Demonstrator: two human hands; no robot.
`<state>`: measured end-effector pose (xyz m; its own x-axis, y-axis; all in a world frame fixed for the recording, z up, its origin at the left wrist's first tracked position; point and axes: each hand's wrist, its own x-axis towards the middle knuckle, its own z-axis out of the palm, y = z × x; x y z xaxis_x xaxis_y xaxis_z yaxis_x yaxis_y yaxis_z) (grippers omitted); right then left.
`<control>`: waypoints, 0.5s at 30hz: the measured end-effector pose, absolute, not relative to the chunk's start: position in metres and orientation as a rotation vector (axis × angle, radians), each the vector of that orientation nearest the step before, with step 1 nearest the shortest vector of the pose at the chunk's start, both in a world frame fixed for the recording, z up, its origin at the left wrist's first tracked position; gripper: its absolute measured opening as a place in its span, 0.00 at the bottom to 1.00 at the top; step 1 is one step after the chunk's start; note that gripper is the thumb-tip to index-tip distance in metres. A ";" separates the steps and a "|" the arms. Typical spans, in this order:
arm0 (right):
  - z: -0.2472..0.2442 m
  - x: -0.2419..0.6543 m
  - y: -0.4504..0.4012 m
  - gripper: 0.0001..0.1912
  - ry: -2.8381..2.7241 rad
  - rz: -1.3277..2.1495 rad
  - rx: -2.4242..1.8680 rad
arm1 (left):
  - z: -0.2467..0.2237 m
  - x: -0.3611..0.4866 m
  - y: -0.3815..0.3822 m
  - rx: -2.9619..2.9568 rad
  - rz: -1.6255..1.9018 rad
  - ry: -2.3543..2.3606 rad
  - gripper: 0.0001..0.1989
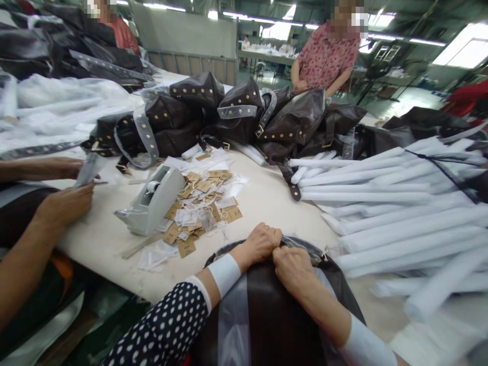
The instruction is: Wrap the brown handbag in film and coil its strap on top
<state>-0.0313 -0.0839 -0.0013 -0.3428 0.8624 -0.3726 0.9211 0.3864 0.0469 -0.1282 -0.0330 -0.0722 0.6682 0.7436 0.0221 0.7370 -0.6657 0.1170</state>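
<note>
A dark brown leather-look bag (pixel 274 315) stands at the table's near edge, right in front of me, with clear plastic wrapped over its straps. My left hand (pixel 263 243) is closed on the bag's top edge, fingers curled in. Right beside it, almost touching, my right hand (pixel 293 267) grips the same edge, its fingers bent into a fist. Whatever small part lies between the fingers is hidden. A few gold-coloured metal bits show along the opening to the right.
Tan paper tags (pixel 186 246) lie heaped beside a grey tape dispenser (pixel 152 201). White rolled tubes (pixel 381 193) are stacked at right. Brown studded bags (pixel 229 112) line the back. At left, a co-worker's hands (pixel 66 203) hold clear plastic; another person (pixel 328 56) stands behind the bags.
</note>
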 end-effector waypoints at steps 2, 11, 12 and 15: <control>-0.005 -0.029 -0.076 0.16 2.323 -0.270 1.562 | -0.073 -0.129 -0.032 2.766 0.094 1.242 0.06; -0.017 0.008 -0.074 0.09 2.494 -0.433 1.624 | -0.072 -0.131 -0.033 2.747 0.135 1.215 0.04; -0.019 0.009 -0.075 0.10 2.517 -0.393 1.608 | -0.072 -0.131 -0.033 2.747 0.138 1.216 0.04; -0.023 0.006 -0.075 0.10 2.558 -0.248 1.560 | -0.071 -0.132 -0.034 2.754 0.145 1.212 0.06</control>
